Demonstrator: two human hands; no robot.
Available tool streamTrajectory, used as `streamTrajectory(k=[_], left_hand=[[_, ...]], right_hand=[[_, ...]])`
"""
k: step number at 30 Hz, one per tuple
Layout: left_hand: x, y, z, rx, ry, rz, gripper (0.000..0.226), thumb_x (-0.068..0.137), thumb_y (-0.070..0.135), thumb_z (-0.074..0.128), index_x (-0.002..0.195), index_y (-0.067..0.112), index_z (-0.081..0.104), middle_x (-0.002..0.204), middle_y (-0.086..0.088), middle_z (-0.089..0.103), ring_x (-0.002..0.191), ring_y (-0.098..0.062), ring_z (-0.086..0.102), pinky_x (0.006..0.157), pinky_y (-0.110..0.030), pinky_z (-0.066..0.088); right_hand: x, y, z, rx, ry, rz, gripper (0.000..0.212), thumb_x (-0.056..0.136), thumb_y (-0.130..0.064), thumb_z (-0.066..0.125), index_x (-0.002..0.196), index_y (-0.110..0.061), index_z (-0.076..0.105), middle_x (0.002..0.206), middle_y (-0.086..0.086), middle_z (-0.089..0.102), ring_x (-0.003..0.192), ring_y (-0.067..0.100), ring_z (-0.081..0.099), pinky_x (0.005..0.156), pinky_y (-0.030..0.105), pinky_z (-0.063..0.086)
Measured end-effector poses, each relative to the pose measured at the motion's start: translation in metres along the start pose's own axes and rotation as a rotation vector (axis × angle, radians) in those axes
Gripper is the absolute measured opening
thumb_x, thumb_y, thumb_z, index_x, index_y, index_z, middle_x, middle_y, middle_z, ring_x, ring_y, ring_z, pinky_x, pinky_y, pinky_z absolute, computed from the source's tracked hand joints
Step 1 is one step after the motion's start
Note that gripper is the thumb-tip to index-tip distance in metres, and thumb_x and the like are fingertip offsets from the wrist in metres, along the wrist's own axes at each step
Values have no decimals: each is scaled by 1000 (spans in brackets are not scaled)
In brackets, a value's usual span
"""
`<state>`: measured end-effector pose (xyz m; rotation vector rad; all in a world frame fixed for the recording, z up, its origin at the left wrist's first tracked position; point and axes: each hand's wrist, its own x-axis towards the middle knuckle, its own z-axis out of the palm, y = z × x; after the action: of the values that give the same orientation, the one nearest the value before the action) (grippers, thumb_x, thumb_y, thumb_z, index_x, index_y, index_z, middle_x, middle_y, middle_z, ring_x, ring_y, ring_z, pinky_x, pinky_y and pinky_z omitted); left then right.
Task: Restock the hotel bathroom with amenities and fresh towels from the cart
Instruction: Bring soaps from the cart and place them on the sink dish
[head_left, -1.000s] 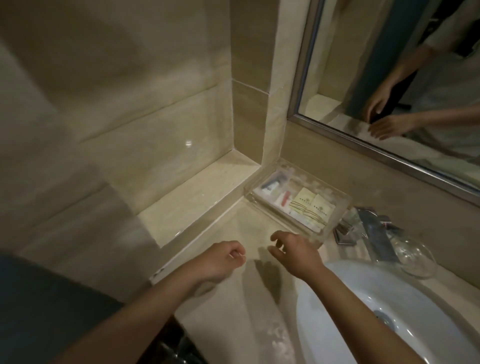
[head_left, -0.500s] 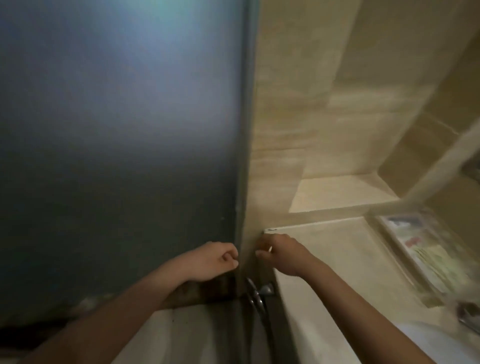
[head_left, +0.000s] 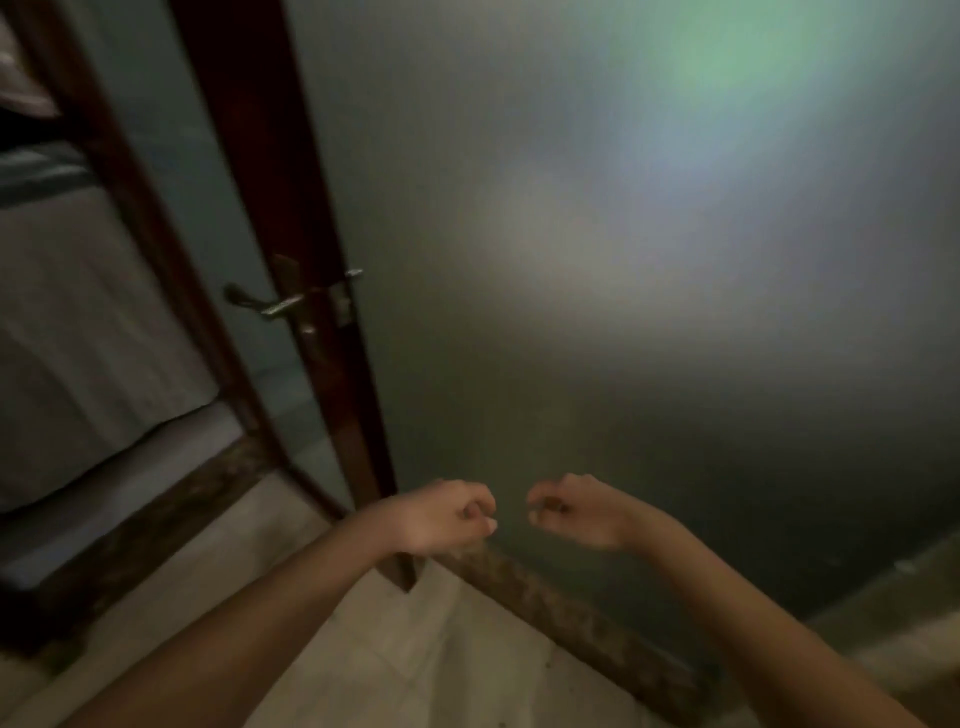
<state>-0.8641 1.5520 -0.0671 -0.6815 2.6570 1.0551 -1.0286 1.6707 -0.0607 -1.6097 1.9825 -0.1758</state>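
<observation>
A: Since the view swung off the sink surface and its tray of toiletries, which showed 1 second ago, what do the 2 hands face?

B: A frosted glass door (head_left: 623, 260) straight ahead of the fingers. Its dark wooden edge (head_left: 291, 234) and a metal handle (head_left: 280, 304) sit up and to the left of them. Beyond that edge, further left, the doorway opens onto what looks like a bed with pale covers (head_left: 78, 338).

A: Are the hands carrying anything?

B: Not that I can see. The left hand (head_left: 441, 517) is loosely curled, and so is the right hand (head_left: 576, 512), fingertips tucked toward the palms. They are close together but not touching. The blur leaves a tiny item possible, though none shows.

A: Where are the cart, the towels and the amenities?

B: None is visible now. The tray has dropped out of view, and no cart appears through the gap.

A: So what does the turn mean?

B: My guess is that the tray check is done and the person is heading out, empty-handed, to fetch stock. Pale floor tiles (head_left: 415, 649) lie below the fingers.
</observation>
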Motion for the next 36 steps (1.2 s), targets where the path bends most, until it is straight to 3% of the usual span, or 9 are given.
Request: streamTrajectory(k=[6, 9, 12, 17, 22, 24, 28, 32, 36], left_hand=[[-89, -104, -77, -93, 202, -156, 31, 94, 23, 51, 120, 5, 55, 114, -9, 64, 95, -13, 59, 82, -20, 46], [-126, -145, -109, -95, 324, -218, 25, 94, 20, 52, 113, 5, 59, 107, -5, 64, 90, -9, 58, 73, -9, 40], [-160, -185, -137, -106, 436, -283, 17, 94, 19, 52, 104, 9, 61, 96, 1, 62, 79, 3, 57, 73, -8, 40], [-202, -245, -185, -101, 586, -437, 20, 95, 27, 50, 104, 15, 63, 100, 4, 63, 94, -11, 59, 76, -14, 40], [-218, -308, -239, -187, 700, -536, 17, 95, 26, 49, 106, 19, 60, 87, 17, 57, 80, 4, 55, 69, -9, 41], [-219, -334, -261, -226, 756, -545, 14, 96, 25, 47, 102, 21, 60, 85, 14, 57, 80, 0, 55, 69, -11, 41], [-212, -368, -314, -285, 811, -550, 12, 96, 17, 48, 93, 21, 60, 87, 4, 58, 85, -13, 57, 77, -24, 43], [-205, -395, -363, -350, 932, -558, 15, 95, 16, 50, 99, 7, 62, 94, -8, 62, 90, -23, 61, 78, -29, 47], [-201, -426, -399, -338, 958, -605, 11, 95, 23, 50, 100, 22, 60, 97, 6, 61, 96, -14, 59, 81, -22, 46]], right_hand=[[105, -126, -3, 32, -99, -167, 32, 96, -32, 50, 122, -17, 58, 120, 3, 63, 109, 15, 58, 90, 22, 41], [151, -178, -4, 37, -129, -260, 32, 95, -32, 51, 121, -16, 59, 119, 6, 64, 108, 16, 59, 89, 22, 41], [197, -230, -5, 47, -163, -352, 30, 94, -30, 51, 118, -15, 61, 118, 6, 64, 108, 16, 59, 88, 23, 42], [271, -318, -6, 133, -200, -497, 28, 93, -28, 54, 117, -15, 61, 110, 3, 64, 97, 11, 56, 89, 27, 44], [358, -384, -14, 104, -197, -607, 23, 92, -26, 55, 111, -16, 63, 101, 2, 64, 91, 14, 60, 84, 29, 47], [392, -404, -22, 103, -224, -638, 20, 93, -22, 53, 109, -15, 63, 101, 1, 63, 90, 11, 57, 79, 25, 45], [460, -442, -43, 180, -265, -627, 14, 95, -26, 48, 86, -25, 60, 89, -5, 61, 85, 12, 58, 78, 30, 48], [518, -489, -60, 246, -266, -644, 19, 96, -29, 46, 96, -20, 62, 95, -2, 61, 96, 19, 60, 91, 38, 50], [567, -527, -69, 225, -257, -643, 23, 95, -27, 47, 108, -15, 62, 102, 3, 62, 95, 21, 60, 83, 35, 50]])
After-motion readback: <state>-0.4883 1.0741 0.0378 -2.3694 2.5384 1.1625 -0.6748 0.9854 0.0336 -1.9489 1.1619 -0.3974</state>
